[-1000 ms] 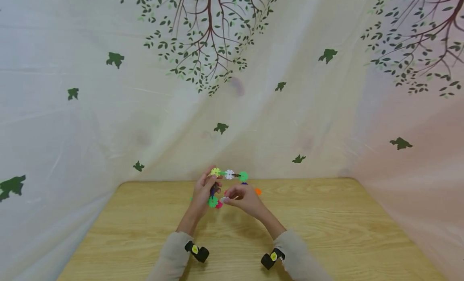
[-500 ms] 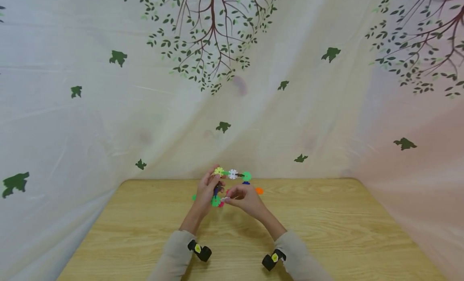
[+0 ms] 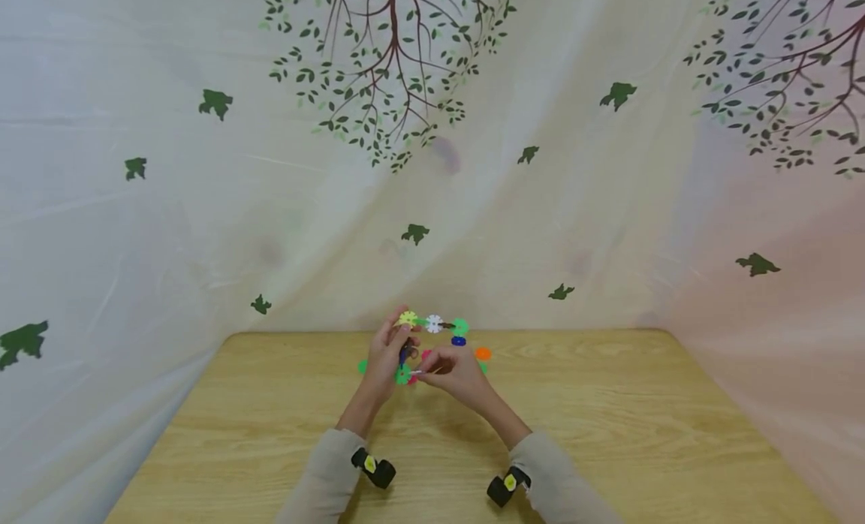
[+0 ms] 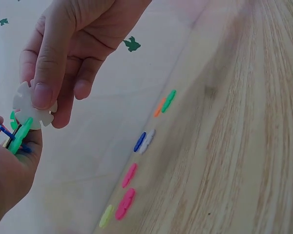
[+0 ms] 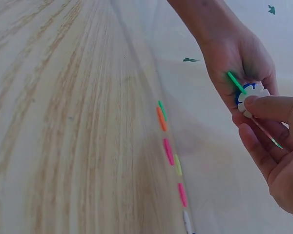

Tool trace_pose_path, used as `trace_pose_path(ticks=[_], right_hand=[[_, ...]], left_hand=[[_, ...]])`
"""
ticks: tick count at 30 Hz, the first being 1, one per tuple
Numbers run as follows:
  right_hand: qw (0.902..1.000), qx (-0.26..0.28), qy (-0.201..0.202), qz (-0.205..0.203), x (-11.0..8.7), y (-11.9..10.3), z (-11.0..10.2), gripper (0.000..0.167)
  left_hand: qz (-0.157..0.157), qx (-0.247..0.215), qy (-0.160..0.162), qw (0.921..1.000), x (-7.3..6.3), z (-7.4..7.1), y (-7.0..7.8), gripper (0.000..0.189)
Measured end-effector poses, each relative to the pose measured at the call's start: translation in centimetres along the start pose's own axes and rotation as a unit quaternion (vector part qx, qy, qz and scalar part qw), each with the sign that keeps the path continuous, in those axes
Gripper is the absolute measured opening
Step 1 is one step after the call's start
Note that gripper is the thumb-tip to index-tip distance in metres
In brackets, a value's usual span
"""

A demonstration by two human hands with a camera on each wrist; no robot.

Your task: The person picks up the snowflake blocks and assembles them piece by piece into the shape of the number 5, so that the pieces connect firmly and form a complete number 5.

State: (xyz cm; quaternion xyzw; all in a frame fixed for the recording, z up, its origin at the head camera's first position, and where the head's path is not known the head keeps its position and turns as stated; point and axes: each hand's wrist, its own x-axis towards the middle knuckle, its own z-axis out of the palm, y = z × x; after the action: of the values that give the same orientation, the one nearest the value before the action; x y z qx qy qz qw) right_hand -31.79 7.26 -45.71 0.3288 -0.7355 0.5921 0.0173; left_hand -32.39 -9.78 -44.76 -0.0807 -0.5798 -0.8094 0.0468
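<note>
White disc point(image 4: 26, 108) is pinched by the right hand point(image 3: 458, 371), wristband point(image 3: 522, 475) yellow-patched.

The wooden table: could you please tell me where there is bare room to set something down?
Bare wood on the table lies between its left edge and the left sleeve and between the right sleeve and its right edge. The far middle is crowded by loose discs, the left hand and right hand.

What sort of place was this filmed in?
Likely an indoor tabletop recording spot, possibly a makeshift one: a wood-grain table, a creased pale sheet printed with leafy branches behind it, and small colourful discs along its far edge.
</note>
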Motion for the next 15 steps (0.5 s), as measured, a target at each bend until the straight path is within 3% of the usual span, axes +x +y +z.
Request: trace_pose_path(ticks=[9, 15], right_hand=[[0.9999, 0.011, 0.003, -0.013, -0.17, 0.15, 0.6, 0.006], [0.9993, 0.002, 0.011, -0.035, -0.05, -0.17, 0.42, 0.005]], left_hand=[[0.006, 0.01, -0.001, 0.9999, -0.31, -0.18, -0.31, 0.048], [0.031, 0.021, -0.013, 0.9992, -0.11, 0.07, -0.28, 0.049]])
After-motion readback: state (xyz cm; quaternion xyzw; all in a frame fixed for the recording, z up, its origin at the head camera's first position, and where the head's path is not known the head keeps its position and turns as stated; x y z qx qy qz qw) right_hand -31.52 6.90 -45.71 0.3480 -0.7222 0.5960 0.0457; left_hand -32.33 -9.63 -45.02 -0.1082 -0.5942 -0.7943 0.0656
